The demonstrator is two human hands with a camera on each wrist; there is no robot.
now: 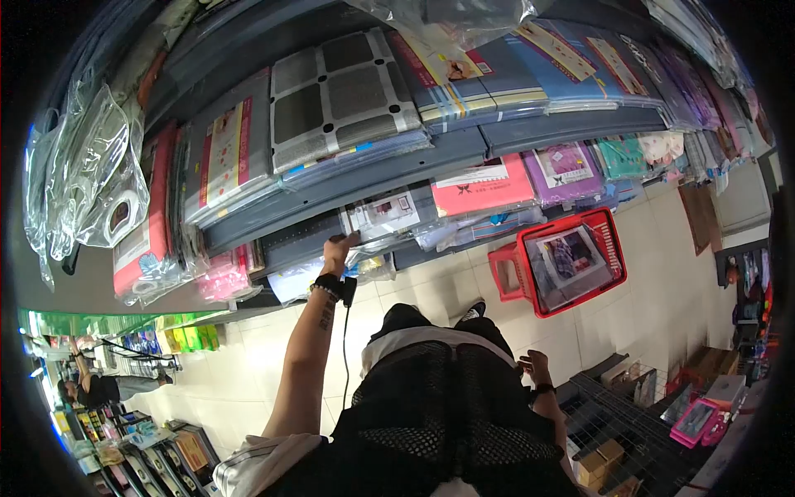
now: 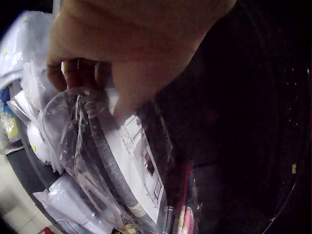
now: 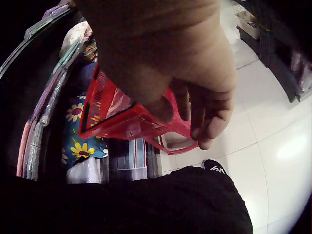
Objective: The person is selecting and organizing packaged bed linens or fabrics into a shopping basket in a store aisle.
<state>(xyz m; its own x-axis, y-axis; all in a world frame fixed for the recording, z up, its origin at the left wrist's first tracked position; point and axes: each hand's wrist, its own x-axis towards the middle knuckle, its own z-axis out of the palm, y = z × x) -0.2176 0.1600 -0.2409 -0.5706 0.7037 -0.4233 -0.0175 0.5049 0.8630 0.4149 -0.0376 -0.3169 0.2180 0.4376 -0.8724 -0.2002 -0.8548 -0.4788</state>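
Observation:
My left hand [image 1: 335, 253] is at the lower shelf, its thumb and fingers pinching the edge of a clear-plastic-wrapped packet of grey folded fabric [image 1: 383, 214]. The left wrist view shows the crinkled plastic bunched under the fingertips and a white printed label [image 2: 139, 165] along the packet. Low at my right side hangs my right hand [image 1: 537, 364], fingers loosely bent and holding nothing. In the right wrist view it overlaps a red plastic basket [image 3: 122, 124], which stands on a red stool. A packet of dark checked fabric [image 1: 571, 257] lies in the basket.
Above runs a shelf [image 1: 331, 190] stacked with packaged fabrics. Pink [image 1: 489, 186] and purple [image 1: 567, 170] packets lie farther right on the lower level. Clear plastic bags [image 1: 91, 174] hang at left. A black wire rack [image 1: 617, 427] stands behind at right. Another person [image 1: 99, 385] is far left.

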